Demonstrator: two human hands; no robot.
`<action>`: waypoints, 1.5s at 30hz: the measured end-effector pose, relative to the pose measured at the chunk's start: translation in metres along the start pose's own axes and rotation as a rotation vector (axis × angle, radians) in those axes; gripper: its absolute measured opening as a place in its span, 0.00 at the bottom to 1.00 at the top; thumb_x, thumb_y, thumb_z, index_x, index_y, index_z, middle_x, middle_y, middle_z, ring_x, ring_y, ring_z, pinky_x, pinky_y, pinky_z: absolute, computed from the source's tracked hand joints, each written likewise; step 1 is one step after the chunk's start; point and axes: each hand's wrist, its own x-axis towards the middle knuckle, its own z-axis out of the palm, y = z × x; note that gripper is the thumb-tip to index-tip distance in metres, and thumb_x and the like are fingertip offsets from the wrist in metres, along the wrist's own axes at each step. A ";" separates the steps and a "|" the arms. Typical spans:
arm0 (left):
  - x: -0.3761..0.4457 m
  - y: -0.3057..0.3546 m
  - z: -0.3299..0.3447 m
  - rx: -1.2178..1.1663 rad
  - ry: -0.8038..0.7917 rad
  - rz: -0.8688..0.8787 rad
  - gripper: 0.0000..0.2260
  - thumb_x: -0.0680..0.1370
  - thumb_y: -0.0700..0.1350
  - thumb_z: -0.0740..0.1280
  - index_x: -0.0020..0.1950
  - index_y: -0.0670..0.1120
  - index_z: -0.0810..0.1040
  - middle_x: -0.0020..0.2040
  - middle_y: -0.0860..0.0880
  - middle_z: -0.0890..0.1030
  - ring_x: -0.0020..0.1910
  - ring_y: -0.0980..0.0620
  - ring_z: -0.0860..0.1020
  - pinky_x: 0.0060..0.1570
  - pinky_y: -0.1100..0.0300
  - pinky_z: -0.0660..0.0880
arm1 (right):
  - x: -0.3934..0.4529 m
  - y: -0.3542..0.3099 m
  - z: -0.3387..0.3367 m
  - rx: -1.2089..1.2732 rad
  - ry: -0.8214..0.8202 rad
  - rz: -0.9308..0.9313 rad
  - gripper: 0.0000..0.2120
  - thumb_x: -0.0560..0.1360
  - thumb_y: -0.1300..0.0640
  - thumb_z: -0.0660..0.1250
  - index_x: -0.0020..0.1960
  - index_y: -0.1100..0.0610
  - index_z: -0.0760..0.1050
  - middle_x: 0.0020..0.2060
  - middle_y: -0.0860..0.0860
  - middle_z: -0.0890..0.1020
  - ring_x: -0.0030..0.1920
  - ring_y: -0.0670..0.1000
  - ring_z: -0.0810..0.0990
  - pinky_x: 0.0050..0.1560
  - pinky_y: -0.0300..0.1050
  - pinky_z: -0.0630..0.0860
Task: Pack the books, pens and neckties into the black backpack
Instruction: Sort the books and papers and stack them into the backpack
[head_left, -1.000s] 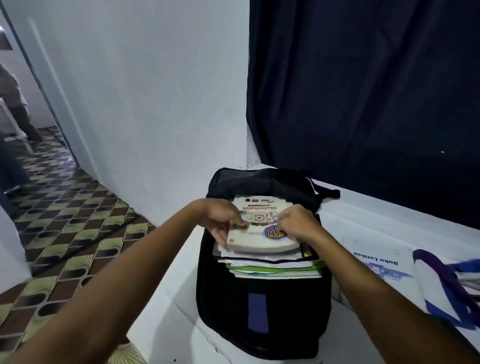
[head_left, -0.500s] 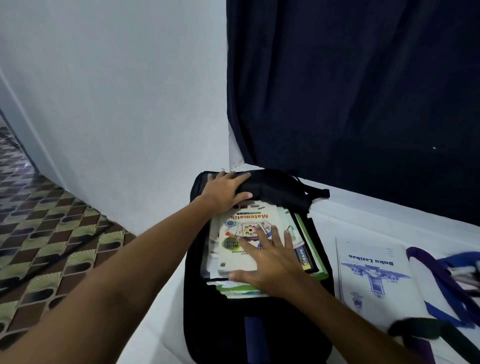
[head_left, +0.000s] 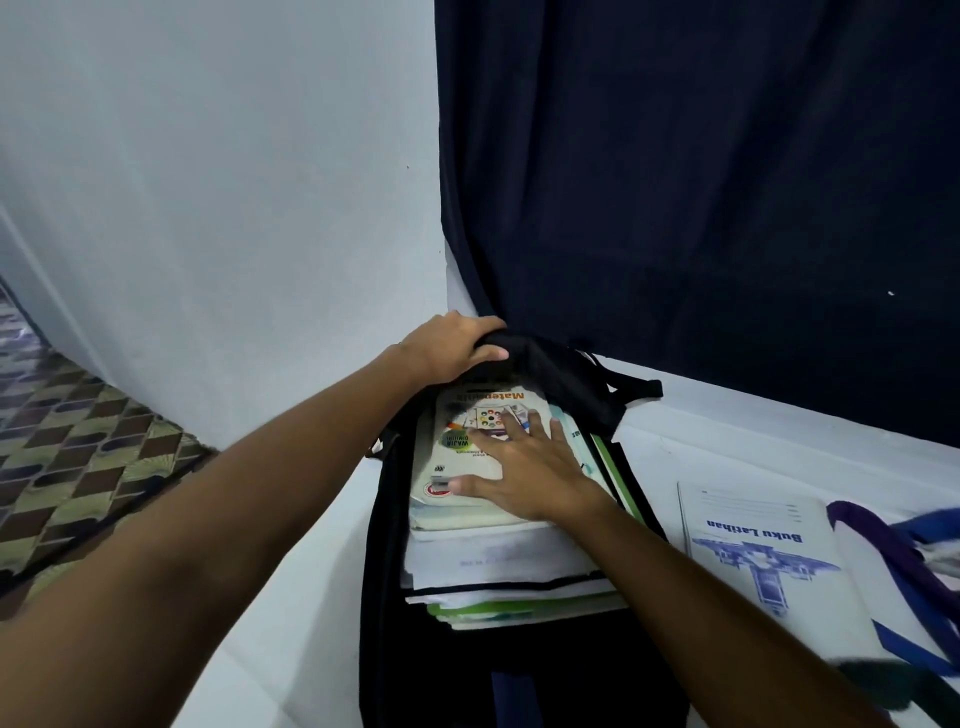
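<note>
Head view: I press the books down into the backpack.

My left hand grips the backpack at its top flap, fingers curled over the edge, to hold the mouth wide. My right hand lies flat, fingers spread, on the top book to seat the stack under my palm. One more book and the ties lie right of my right hand, outside the backpack.
</note>
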 end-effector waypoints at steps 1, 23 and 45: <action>0.000 0.000 0.000 -0.001 0.005 -0.002 0.21 0.81 0.57 0.60 0.70 0.48 0.71 0.58 0.41 0.81 0.55 0.40 0.78 0.55 0.50 0.72 | 0.005 0.002 0.000 -0.007 0.007 -0.002 0.42 0.67 0.21 0.47 0.77 0.37 0.49 0.78 0.55 0.49 0.77 0.63 0.44 0.73 0.64 0.41; -0.019 0.165 0.069 -0.247 0.239 0.050 0.25 0.72 0.54 0.62 0.66 0.44 0.76 0.60 0.42 0.79 0.61 0.40 0.74 0.65 0.45 0.68 | -0.155 0.104 -0.015 0.628 0.348 -0.003 0.19 0.75 0.43 0.66 0.59 0.53 0.81 0.56 0.47 0.81 0.57 0.46 0.78 0.59 0.43 0.74; 0.028 0.517 0.208 -0.899 -0.325 -0.238 0.24 0.76 0.45 0.70 0.71 0.44 0.68 0.64 0.46 0.75 0.62 0.47 0.75 0.55 0.60 0.72 | -0.426 0.368 0.022 0.780 0.553 1.001 0.18 0.78 0.62 0.65 0.67 0.64 0.72 0.48 0.55 0.79 0.36 0.44 0.77 0.26 0.27 0.69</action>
